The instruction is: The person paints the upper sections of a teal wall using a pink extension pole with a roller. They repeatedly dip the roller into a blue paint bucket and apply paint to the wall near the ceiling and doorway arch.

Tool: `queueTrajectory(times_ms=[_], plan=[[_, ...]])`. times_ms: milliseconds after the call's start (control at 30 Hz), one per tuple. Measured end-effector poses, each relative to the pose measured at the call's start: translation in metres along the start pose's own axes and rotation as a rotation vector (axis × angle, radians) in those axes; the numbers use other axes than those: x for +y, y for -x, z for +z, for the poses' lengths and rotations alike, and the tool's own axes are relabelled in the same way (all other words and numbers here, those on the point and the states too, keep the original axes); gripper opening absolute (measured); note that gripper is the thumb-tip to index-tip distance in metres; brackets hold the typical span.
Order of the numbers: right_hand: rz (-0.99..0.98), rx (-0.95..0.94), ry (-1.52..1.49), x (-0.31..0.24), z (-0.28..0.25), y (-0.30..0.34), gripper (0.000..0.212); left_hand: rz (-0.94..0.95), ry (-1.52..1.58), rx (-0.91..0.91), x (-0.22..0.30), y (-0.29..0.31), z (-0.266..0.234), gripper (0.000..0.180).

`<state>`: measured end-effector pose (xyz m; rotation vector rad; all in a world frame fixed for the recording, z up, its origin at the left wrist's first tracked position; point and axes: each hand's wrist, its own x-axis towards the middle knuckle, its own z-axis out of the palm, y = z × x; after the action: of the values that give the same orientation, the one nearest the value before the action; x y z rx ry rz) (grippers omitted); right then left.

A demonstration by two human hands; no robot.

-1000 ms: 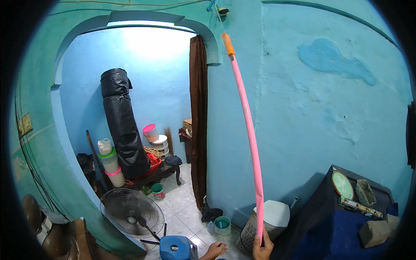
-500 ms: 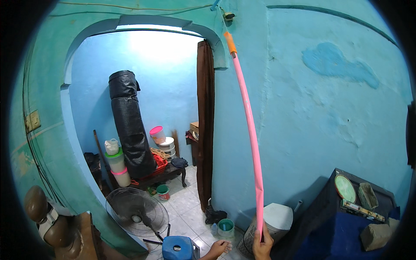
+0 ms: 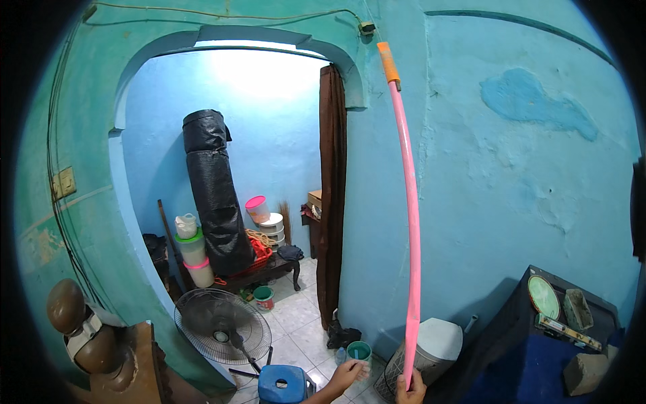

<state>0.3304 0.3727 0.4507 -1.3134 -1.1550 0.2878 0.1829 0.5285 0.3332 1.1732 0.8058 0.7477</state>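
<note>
A long pink pole (image 3: 412, 222) rises from the lower middle to near the ceiling, bowing slightly. Its upper end carries an orange sleeve (image 3: 388, 64), and a thin string runs up from it. My right hand (image 3: 411, 389) is wrapped round the pole's bottom end. Beside it, a little to the left, my left hand (image 3: 349, 375) is held apart from the pole with its fingers curled together; whatever may be in them is too small to make out.
A blue stool (image 3: 282, 384) and a standing fan (image 3: 223, 324) are at the lower left. A lidded white bin (image 3: 439, 337) stands by the wall, near a green bucket (image 3: 359, 350). A dark cabinet (image 3: 501, 330) fills the right. Beyond the archway leans a black roll (image 3: 212, 188).
The view has shifted left, so the room appears further right. The pole's orange end has come away from the blue peg at the top. My left hand has risen slightly.
</note>
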Motion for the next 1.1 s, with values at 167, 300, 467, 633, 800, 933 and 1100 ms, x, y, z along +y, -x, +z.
queueTrajectory(times_ms=[167,300,467,633,800,933,1100], plan=[[0.044,-0.047,-0.119,0.008,0.003,0.005,0.031,0.19,0.092,-0.068,0.091,0.021,0.033,0.035],[0.039,-0.109,-0.113,0.038,0.001,0.016,0.031,0.407,0.08,-0.166,0.136,0.021,0.047,0.037],[0.076,-0.216,-0.153,0.034,-0.002,0.025,0.029,0.595,0.095,-0.228,0.187,0.038,0.069,0.041],[0.138,-0.257,-0.256,0.042,0.003,0.034,0.026,0.631,-0.026,-0.198,0.207,0.039,0.074,0.044],[0.05,-0.204,-0.154,0.047,0.007,0.03,0.025,0.558,-0.065,-0.206,0.211,0.033,0.077,0.043],[0.012,-0.137,-0.062,0.047,0.009,0.03,0.026,0.598,-0.053,-0.255,0.21,0.022,0.088,0.046],[0.019,-0.091,0.055,0.032,0.001,0.031,0.027,0.518,-0.028,-0.305,0.198,0.008,0.106,0.047]])
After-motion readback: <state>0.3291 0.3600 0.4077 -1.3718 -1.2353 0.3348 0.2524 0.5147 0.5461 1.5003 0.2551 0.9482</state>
